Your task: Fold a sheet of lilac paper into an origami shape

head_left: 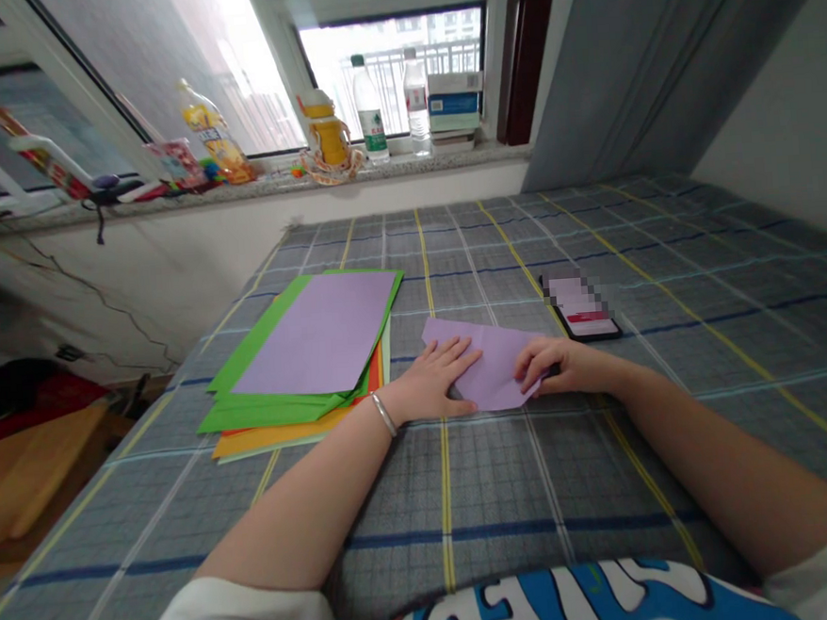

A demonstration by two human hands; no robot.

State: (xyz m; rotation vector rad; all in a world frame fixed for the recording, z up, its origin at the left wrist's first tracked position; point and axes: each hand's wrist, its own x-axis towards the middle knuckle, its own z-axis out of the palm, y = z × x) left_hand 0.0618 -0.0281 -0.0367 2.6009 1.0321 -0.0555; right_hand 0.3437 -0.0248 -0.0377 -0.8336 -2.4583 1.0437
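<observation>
A folded piece of light purple paper [497, 372] lies on the checked bedspread in front of me. My left hand [436, 376], with a silver bangle at the wrist, rests flat on its left part, fingers spread. At the paper's right edge, my right hand [555, 364] pinches it between thumb and curled fingers. A crease shows near the upper middle of the paper. Left of my hands sits a stack of coloured sheets, with a purple sheet [320, 331] on top, green sheets [279, 411] beneath and an orange sheet [253, 441] lower down.
A phone [580, 308] with a lit, partly blurred screen lies beyond my right hand. Along the windowsill [404, 167] stand a juice bottle [215, 135], a yellow drinking bottle [330, 132], two clear bottles and stacked boxes [454, 109]. A wooden piece of furniture [35, 469] is at lower left.
</observation>
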